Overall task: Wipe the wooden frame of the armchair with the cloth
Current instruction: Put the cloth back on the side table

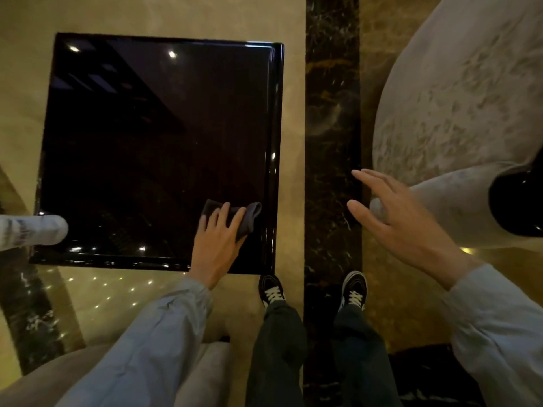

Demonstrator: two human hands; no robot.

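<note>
1. Armchair fills the upper right of the frame: pale textured upholstery, with a glossy dark wooden piece of its frame at the right edge, about mid-height.
2. The cloth, dark grey and crumpled, lies on the glossy black square counter, near that counter's lower right corner, left of centre in the frame.
3. The left hand rests flat on the cloth with fingers spread, pressing it to the counter rather than gripping it.
4. The right hand hovers right of centre, fingers apart and holding nothing, over the pale padded armrest of the armchair.
5. Both arms wear light blue-grey sleeves.
6. At the bottom centre, the person's two dark sneakers with white laces stand on a polished beige marble floor; a dark veined marble strip runs top to bottom between counter and armchair.
7. More pale upholstery shows at the lower left corner.
</note>
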